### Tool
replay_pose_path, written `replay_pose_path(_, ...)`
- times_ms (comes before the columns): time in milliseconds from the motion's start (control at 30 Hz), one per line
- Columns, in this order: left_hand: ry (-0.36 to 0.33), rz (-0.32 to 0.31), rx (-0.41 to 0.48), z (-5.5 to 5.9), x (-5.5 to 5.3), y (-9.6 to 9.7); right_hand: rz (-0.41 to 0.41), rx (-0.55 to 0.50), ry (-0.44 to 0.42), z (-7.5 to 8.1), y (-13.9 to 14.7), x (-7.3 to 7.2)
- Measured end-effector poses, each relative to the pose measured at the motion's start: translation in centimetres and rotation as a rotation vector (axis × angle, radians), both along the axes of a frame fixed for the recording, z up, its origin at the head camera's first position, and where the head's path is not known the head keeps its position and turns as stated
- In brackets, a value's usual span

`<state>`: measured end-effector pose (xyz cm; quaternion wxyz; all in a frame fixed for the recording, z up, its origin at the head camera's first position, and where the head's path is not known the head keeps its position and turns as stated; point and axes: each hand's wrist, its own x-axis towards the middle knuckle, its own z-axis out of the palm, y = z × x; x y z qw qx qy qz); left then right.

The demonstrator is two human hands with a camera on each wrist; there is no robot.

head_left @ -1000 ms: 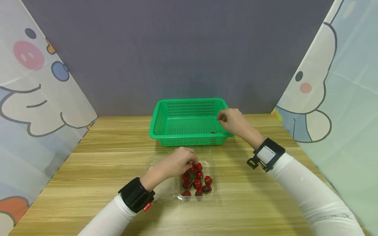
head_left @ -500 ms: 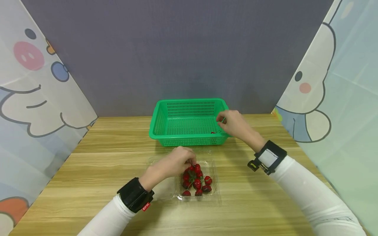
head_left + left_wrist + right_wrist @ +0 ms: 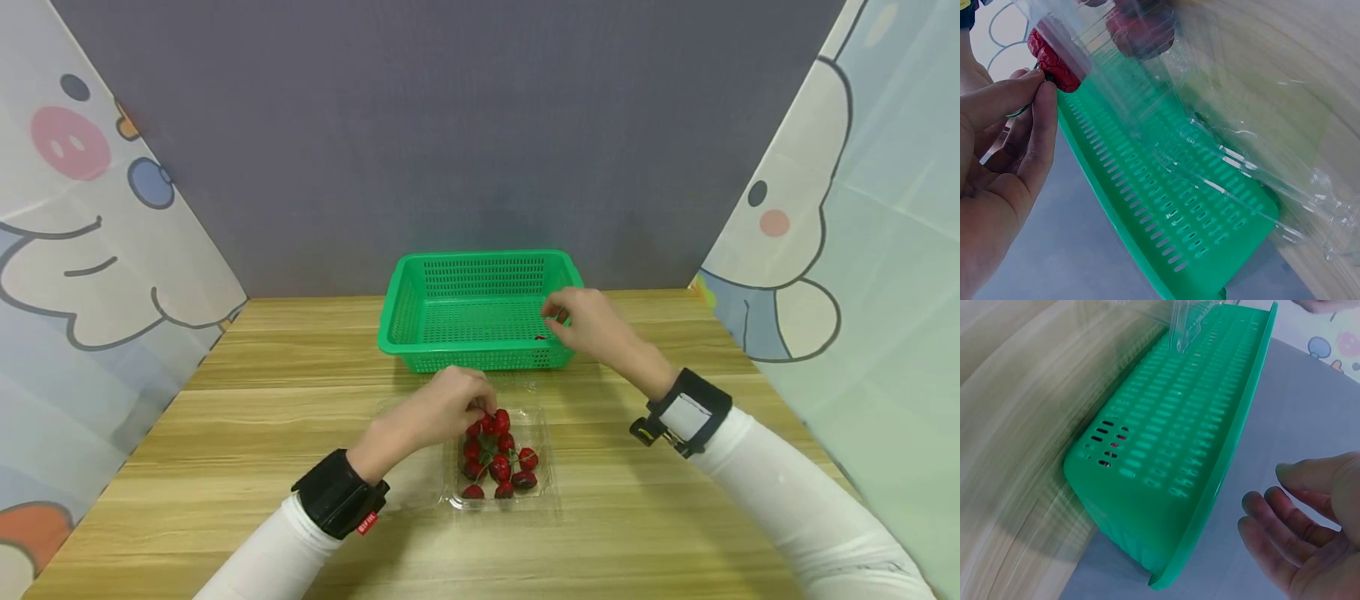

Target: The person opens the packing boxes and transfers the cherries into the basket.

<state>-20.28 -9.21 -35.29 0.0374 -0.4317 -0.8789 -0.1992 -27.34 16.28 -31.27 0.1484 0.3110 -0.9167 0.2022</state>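
Note:
My left hand point(image 3: 442, 406) is over the far left part of a clear plastic box point(image 3: 537, 433) with several dark red cherries point(image 3: 499, 467) in it. Its thumb and forefinger pinch the green stem of a cherry point(image 3: 1054, 59) in the left wrist view. My right hand point(image 3: 588, 323) hovers over the right front corner of a green slotted basket point(image 3: 480, 345). Nothing shows between its loosely bent fingers, and thumb and fingertips stand apart in the right wrist view. A bit of red, seemingly a cherry point(image 3: 540, 337), shows inside the basket below that hand.
The box's clear lid lies folded out to the left, partly under my left forearm. Behind the basket rises a grey wall point(image 3: 450, 125), and cartoon-printed panels point(image 3: 795, 250) flank the wooden table point(image 3: 285, 400).
My right hand has let go of a green stem and shifted slightly left and nearer, its fingers spreading. My left hand has edged slightly left, still at the cherries in the box.

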Motion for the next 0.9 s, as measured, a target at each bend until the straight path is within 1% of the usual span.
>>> replay_pose_path(233,0.008,0.007,0.043,0.6,0.0,-0.3,0.057,-0.015,0.075,-0.3,-0.3,1.1)
replay_pose_path(333,0.026,0.006,0.067,0.8,0.0,-0.4,0.082,-0.026,0.103,-0.5,-0.5,1.5)
replay_pose_path(533,0.060,-0.010,0.121,1.0,-0.3,-0.6,0.136,-0.028,0.109,-0.8,-1.0,2.4)
replay_pose_path(667,0.069,-0.002,0.130,1.2,-0.5,-0.8,0.159,-0.008,0.119,-1.1,-1.3,3.0)
replay_pose_path(900,0.098,0.004,0.144,1.4,-0.5,-1.0,0.170,0.024,0.074,-2.0,-1.4,3.6)
